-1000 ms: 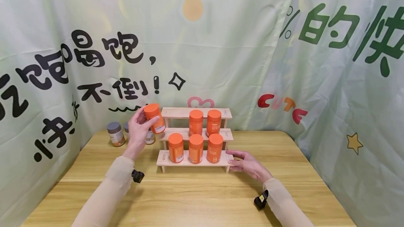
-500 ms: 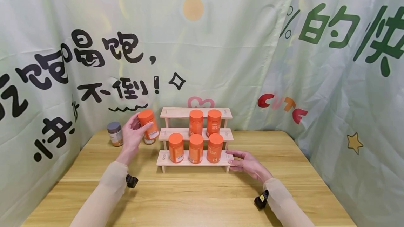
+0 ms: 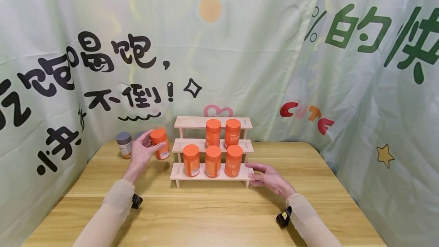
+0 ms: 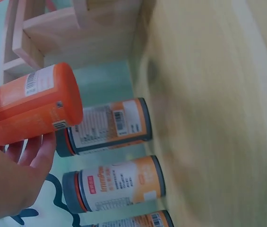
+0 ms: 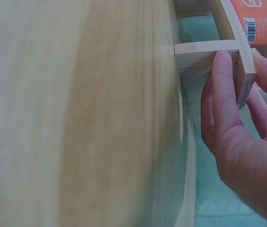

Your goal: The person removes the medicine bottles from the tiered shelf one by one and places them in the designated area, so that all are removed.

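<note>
My left hand (image 3: 141, 151) grips an orange jar (image 3: 160, 148) to the left of the three-step wooden display rack (image 3: 178, 170). The left wrist view shows this orange jar (image 4: 34, 104) raised off the table, its base towards the tabletop, close to grey-lidded jars (image 4: 119, 184) standing behind it. With the thumb above and fingers below, my right hand (image 3: 271, 180) holds the right end of the rack's lowest shelf; the right wrist view shows those fingers (image 5: 224, 90) against the shelf's end support (image 5: 204, 47).
Three orange jars (image 3: 213, 162) stand on the lowest shelf and two more (image 3: 233, 132) on the middle one. A grey-lidded jar (image 3: 124, 142) stands at the table's back left; others are partly hidden by my left hand. A printed curtain (image 3: 240, 68) hangs behind the wooden table (image 3: 212, 216).
My left hand has carried the orange jar down and to the left, away from beside the upper shelves towards the tabletop. The right hand and the rack have stayed still.
</note>
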A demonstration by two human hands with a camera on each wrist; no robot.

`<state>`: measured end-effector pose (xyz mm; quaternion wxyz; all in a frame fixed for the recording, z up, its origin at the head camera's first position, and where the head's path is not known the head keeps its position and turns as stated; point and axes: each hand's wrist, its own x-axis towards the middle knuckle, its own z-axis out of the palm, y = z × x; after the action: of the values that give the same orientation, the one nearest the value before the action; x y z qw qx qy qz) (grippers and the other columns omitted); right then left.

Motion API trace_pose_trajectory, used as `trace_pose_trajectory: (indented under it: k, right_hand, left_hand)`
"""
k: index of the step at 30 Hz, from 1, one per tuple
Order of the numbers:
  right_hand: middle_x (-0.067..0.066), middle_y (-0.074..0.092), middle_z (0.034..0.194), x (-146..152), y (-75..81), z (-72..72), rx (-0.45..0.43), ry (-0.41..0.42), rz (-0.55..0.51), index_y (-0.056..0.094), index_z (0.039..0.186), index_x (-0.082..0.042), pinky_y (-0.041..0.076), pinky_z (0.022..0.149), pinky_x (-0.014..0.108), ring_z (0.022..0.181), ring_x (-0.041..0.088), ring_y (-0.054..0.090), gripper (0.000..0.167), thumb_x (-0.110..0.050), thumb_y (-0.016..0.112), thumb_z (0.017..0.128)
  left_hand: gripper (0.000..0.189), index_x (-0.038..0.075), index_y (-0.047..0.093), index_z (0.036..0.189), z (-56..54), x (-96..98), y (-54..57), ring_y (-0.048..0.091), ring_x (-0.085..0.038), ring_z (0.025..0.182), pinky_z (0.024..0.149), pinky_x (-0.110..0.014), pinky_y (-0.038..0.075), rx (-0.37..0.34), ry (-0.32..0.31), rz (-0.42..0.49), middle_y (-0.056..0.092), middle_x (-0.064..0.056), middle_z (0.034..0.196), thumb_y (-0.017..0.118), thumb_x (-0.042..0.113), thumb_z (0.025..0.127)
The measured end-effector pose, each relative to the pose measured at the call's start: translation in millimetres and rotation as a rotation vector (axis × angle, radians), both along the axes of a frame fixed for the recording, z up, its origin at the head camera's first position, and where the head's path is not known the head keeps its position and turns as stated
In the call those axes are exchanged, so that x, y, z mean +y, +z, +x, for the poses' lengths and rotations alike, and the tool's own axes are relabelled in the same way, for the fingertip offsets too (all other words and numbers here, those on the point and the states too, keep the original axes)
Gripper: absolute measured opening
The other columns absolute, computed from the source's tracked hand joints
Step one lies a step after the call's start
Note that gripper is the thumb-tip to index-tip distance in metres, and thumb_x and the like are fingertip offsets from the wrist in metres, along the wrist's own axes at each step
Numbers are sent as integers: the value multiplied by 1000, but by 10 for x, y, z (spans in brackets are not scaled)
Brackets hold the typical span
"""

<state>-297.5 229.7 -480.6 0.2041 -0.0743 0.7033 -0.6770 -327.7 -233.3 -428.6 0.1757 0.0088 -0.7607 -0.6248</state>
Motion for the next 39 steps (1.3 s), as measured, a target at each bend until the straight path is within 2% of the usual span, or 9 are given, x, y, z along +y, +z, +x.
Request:
trace_pose_trajectory:
  k: [3, 7, 9, 11, 17, 26, 39]
  right_hand:
    - [11, 58, 130, -1, 2, 1, -3, 2, -3, 43, 144, 3, 58, 87, 36, 98, 17, 68, 57, -7, 65, 93]
    - [10, 58, 129, -4, 5, 1, -4, 1, -5, 42, 145, 3, 58, 87, 35, 98, 16, 68, 57, -6, 65, 94]
    - [11, 58, 130, -5, 8, 0, -4, 0, -8, 42, 145, 3, 57, 87, 36, 98, 16, 68, 57, -6, 64, 94]
    - [13, 57, 132, -5, 9, -3, -5, -1, -11, 42, 145, 3, 57, 88, 36, 98, 17, 68, 57, -6, 65, 94]
    - [16, 54, 136, -2, 8, -9, -13, -1, -16, 42, 145, 2, 57, 89, 37, 99, 17, 68, 57, -8, 65, 93]
    - [9, 59, 129, -3, 2, -6, -16, -1, -22, 43, 144, 3, 57, 88, 36, 97, 16, 68, 57, -6, 65, 93]
    - [13, 57, 130, 5, -15, -15, -16, -3, -18, 43, 144, 3, 57, 88, 36, 98, 17, 68, 57, -7, 65, 93]
  left_hand:
    - [73, 8, 48, 143, -3, -33, -42, 58, -23, 117, 93, -17, 48, -33, -7, -32, 58, -17, 137, 83, 11, 78]
    - [74, 4, 45, 143, -1, -66, -88, 55, -32, 124, 106, -37, 46, -77, -28, -65, 54, -20, 140, 81, 7, 79]
    - [73, 2, 44, 142, 3, -81, -112, 53, -35, 125, 108, -45, 43, -92, -35, -87, 53, -22, 141, 81, 5, 78]
    - [74, 1, 43, 142, 1, -96, -140, 52, -37, 125, 108, -48, 41, -107, -39, -113, 51, -24, 141, 81, 5, 78]
    - [74, 1, 43, 141, -16, -149, -229, 52, -37, 125, 108, -48, 41, -144, -29, -139, 52, -24, 140, 81, 3, 77]
    - [74, 1, 41, 141, -10, -187, -257, 49, -39, 128, 110, -51, 39, -188, -40, -128, 48, -25, 143, 79, 0, 78]
    - [72, -1, 39, 141, -18, -197, -298, 49, -40, 128, 109, -52, 40, -181, -69, -142, 47, -27, 143, 76, -3, 79]
